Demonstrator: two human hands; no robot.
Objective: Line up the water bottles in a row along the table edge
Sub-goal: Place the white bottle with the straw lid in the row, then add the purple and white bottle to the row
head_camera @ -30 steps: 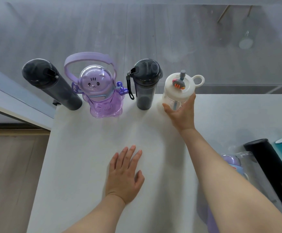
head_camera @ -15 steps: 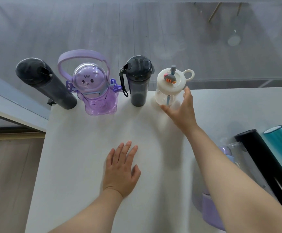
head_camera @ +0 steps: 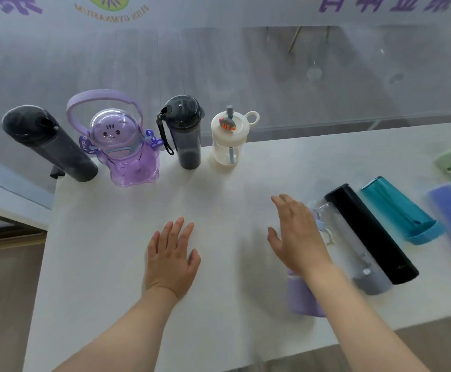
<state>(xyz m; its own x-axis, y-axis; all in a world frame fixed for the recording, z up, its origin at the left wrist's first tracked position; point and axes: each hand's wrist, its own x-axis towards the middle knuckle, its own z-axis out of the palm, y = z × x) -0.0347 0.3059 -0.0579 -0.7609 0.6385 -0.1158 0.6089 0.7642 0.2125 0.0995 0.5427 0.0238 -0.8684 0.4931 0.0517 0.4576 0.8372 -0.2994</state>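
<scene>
Four bottles [head_camera: 190,131] stand in a row along the far table [head_camera: 111,237] edge, upper left. At least four more [head_camera: 370,232] lie at right, unplaced. Left hand [head_camera: 172,255] flat, empty. Right hand [head_camera: 296,232] open, empty, near the lying group.

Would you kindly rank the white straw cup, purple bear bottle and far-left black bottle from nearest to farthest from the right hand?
From the right hand:
1. White straw cup, right end of the row.
2. Purple bear bottle, second from left.
3. Black bottle, far left.
</scene>
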